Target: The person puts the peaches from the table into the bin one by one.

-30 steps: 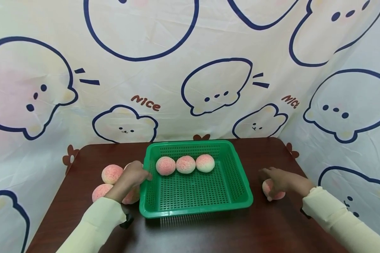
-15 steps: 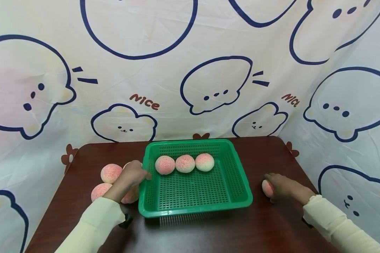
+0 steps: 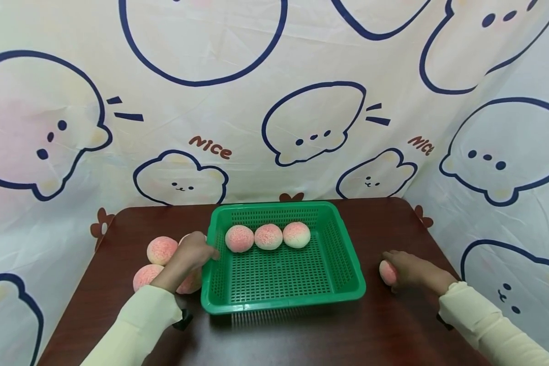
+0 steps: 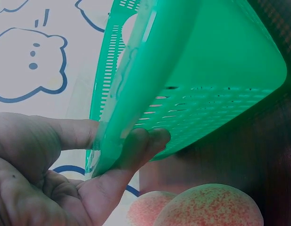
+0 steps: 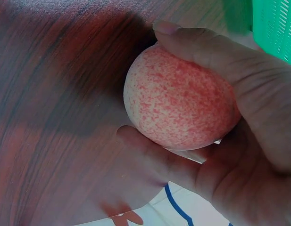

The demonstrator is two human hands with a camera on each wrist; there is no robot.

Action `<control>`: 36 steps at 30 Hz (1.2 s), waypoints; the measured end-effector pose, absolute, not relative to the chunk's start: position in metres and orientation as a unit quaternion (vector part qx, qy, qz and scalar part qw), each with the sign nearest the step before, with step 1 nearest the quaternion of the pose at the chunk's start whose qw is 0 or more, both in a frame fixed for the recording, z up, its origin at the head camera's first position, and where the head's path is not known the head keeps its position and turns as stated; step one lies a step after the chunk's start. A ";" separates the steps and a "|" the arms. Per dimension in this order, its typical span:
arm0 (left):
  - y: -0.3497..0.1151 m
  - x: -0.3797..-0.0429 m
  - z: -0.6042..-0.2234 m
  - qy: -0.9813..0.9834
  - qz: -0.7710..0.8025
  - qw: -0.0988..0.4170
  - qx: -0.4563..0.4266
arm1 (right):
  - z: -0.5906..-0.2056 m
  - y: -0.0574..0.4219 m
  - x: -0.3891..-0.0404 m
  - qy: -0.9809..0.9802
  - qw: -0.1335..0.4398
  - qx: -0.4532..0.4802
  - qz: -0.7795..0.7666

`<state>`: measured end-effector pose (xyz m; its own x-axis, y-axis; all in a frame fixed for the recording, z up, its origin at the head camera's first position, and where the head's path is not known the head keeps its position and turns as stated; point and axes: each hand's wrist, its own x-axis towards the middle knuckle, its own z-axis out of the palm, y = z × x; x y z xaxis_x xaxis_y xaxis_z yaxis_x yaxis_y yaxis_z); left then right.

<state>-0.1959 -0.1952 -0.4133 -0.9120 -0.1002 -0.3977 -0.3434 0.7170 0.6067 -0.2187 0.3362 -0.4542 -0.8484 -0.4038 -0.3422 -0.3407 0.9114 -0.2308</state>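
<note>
A green plastic basket (image 3: 283, 306) stands on the table with three pink-and-white peaches (image 3: 268, 237) in a row along its back. My left hand (image 3: 194, 252) pinches the basket's left rim, thumb on the inner side and fingers outside, as the left wrist view shows. To the right of the basket, my right hand (image 3: 407, 269) grips a single speckled peach (image 5: 183, 99) between thumb and fingers. That peach is at the table surface; whether it touches the wood is hard to tell.
Several more peaches (image 3: 162, 250) lie left of the basket, partly hidden behind my left hand and forearm. The dark brown table (image 3: 274, 345) reaches back to a cartoon-printed cloth (image 3: 238, 117), which also hangs along both sides.
My right hand has closed around the peach on the right, its fingers now wrapping over it. The left hand and the basket have stayed in place.
</note>
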 end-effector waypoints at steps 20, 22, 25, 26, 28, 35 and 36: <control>-0.195 -0.194 -0.414 0.916 0.355 0.157 -0.105 | -0.422 0.312 -0.240 0.968 0.178 -0.167 -0.063; -0.195 -0.194 -0.414 0.915 0.356 0.158 -0.105 | -0.415 0.307 -0.245 0.969 0.169 -0.170 -0.063; -0.195 -0.195 -0.414 0.913 0.358 0.161 -0.110 | -0.404 0.300 -0.251 0.971 0.151 -0.178 -0.060; -0.195 -0.195 -0.413 0.913 0.359 0.162 -0.111 | -0.401 0.297 -0.253 0.971 0.144 -0.181 -0.061; -0.195 -0.195 -0.413 0.912 0.359 0.164 -0.114 | -0.395 0.293 -0.255 0.971 0.135 -0.186 -0.061; -0.195 -0.196 -0.413 0.911 0.358 0.167 -0.117 | -0.373 0.274 -0.262 0.970 0.127 -0.195 -0.069; -0.195 -0.196 -0.414 0.912 0.357 0.167 -0.117 | -0.369 0.272 -0.262 0.970 0.125 -0.197 -0.072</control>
